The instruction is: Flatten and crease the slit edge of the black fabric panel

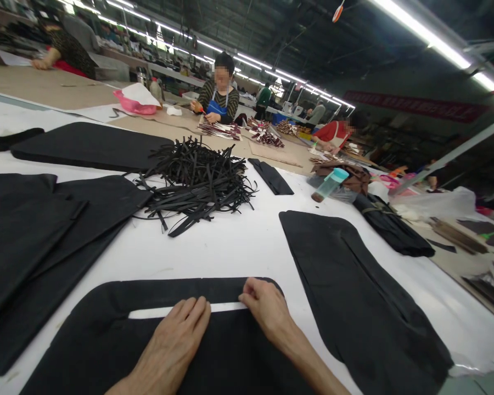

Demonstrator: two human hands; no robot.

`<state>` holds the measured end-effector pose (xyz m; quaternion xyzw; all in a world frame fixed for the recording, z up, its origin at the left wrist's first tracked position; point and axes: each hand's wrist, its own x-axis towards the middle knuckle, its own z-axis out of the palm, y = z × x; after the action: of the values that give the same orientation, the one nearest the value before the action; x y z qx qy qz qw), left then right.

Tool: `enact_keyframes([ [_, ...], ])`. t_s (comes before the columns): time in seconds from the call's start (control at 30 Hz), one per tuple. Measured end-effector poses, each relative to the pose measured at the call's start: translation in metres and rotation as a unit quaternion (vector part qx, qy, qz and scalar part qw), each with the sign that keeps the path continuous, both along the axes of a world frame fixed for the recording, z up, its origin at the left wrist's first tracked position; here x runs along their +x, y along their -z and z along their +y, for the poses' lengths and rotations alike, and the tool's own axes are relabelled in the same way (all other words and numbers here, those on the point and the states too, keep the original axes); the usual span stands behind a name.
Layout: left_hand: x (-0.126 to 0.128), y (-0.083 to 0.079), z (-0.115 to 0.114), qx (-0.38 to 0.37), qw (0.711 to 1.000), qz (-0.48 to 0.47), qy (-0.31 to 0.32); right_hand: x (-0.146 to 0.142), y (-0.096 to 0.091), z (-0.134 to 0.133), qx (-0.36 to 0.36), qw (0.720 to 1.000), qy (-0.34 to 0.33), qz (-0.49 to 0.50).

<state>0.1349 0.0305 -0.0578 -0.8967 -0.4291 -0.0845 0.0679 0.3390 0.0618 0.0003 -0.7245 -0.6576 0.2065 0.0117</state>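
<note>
A black sheet piece, like leather or coated fabric [156, 292], lies in front of me on the white table, with rounded upper corners. Near its top edge runs a long narrow slot [148, 314] that shows white. My left hand [175, 340] rests palm down on the piece just below the slot, fingers lying together over the slot's lower edge. At the slot's right end, my right hand [267, 307] has its thumb and curled fingers pinched on the black margin. Their tips partly hide what they grip.
A heap of black strips [201, 175] lies ahead. Stacked black pieces are at left [33, 230], a slotted black stack at right [346, 274]. Beyond are a turquoise-lidded bottle [331, 184], a rolled black bundle [395, 225] and a co-worker in a blue apron [218, 104].
</note>
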Motion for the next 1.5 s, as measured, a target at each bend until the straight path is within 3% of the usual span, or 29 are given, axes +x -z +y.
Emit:
enact_keyframes([
  [0.1, 0.011, 0.000, 0.002, -0.011, 0.999, 0.032, 0.002, -0.029, 0.009, 0.007, -0.017, 0.999, -0.033, 0.025],
  [0.2, 0.010, 0.001, 0.003, -0.033, 0.999, 0.033, -0.007, -0.037, 0.014, 0.013, -0.028, 0.999, -0.035, 0.025],
  [0.5, -0.019, 0.021, 0.001, 0.008, 1.000, 0.000, -0.015, 0.031, 0.009, 0.014, -0.042, 0.999, -0.002, 0.009],
  [0.67, -0.033, 0.013, -0.011, 0.002, 0.998, -0.050, -0.029, 0.032, 0.006, 0.000, -0.011, 0.999, -0.011, -0.032],
  [0.77, -0.046, 0.003, -0.024, 0.005, 0.995, -0.095, 0.007, 0.012, 0.000, -0.005, 0.021, 0.998, -0.030, -0.059],
  [0.87, -0.063, 0.003, -0.033, 0.037, 0.993, -0.105, 0.026, -0.026, -0.010, -0.003, 0.010, 0.996, -0.084, -0.002],
  [1.03, -0.088, 0.014, -0.040, 0.048, 0.997, -0.044, -0.035, -0.107, -0.019, 0.011, -0.019, 0.968, -0.213, 0.135],
  [1.17, -0.093, 0.014, -0.042, 0.067, 0.996, -0.008, -0.058, -0.157, -0.007, 0.027, -0.051, 0.962, -0.233, 0.136],
  [1.3, -0.090, 0.022, -0.042, 0.115, 0.992, -0.017, -0.055, -0.183, 0.004, 0.036, -0.058, 0.971, -0.215, 0.089],
  [1.5, -0.086, 0.035, -0.044, 0.160, 0.978, -0.104, -0.084, -0.192, 0.003, 0.040, -0.080, 0.977, -0.197, 0.030],
])
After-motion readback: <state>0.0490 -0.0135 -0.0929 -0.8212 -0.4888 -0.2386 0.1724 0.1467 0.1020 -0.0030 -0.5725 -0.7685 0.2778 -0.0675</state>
